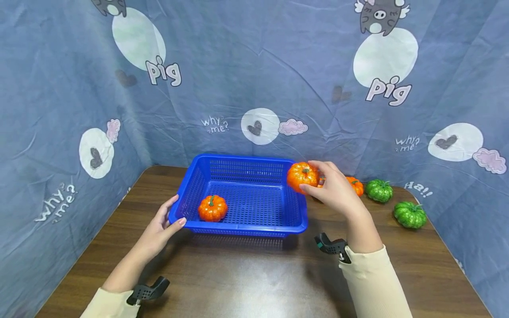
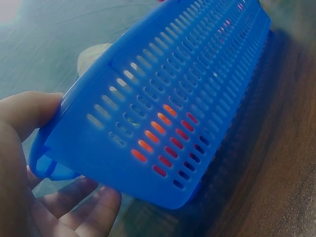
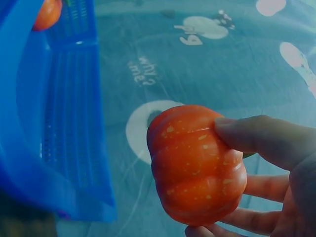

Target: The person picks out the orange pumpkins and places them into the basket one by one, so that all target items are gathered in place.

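Observation:
My right hand (image 1: 334,187) holds a small orange pumpkin (image 1: 302,176) over the right rim of a blue plastic basket (image 1: 238,228). In the right wrist view, the thumb presses one side of that pumpkin (image 3: 197,168) and the fingers curl round the other. At the basket's near left corner, my left hand (image 1: 161,229) grips the rim. The left wrist view has the thumb on top of the rim (image 2: 74,98) and the fingers below it. Another orange pumpkin (image 1: 212,208) sits inside the basket at the left, its stem upward.
Behind the right hand, partly hidden, stands another orange pumpkin (image 1: 355,185). Two green pumpkins (image 1: 379,191) are farther right on the brown wooden table (image 1: 254,278). A blue printed cloth (image 1: 254,66) hangs round the table's back and sides.

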{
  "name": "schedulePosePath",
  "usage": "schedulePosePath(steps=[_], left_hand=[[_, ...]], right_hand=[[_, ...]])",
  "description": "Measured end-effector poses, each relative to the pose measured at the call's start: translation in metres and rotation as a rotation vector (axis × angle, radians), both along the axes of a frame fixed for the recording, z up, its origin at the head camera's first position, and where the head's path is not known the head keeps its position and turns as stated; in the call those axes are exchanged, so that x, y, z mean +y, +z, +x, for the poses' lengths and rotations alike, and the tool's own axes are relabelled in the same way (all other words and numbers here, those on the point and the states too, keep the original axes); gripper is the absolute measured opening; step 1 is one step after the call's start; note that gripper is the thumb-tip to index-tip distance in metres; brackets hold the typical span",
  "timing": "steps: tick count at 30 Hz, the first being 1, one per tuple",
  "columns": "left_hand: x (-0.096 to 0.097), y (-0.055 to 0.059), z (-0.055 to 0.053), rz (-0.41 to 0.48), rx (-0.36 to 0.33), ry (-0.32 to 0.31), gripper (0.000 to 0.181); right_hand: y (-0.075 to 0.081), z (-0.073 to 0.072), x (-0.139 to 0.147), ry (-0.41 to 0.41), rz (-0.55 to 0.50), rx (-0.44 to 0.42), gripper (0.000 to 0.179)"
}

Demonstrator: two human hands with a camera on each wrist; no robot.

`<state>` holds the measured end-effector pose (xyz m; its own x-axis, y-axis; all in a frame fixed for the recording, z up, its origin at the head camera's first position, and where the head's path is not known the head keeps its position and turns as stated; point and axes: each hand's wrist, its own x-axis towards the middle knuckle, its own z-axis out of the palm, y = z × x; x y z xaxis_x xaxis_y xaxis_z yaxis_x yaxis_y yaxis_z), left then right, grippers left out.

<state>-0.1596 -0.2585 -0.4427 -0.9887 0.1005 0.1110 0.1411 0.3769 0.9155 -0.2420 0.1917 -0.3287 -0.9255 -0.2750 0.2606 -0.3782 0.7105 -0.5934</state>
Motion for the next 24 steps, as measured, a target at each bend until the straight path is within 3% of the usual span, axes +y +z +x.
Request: schedulePosePath(steps=[24], left_hand=[[0.0,-0.001,0.0,0.005,0.003,-0.001,0.073]], right_hand=[[0.002,-0.045,-0.053,0.122,0.041,-0.056,0.067]])
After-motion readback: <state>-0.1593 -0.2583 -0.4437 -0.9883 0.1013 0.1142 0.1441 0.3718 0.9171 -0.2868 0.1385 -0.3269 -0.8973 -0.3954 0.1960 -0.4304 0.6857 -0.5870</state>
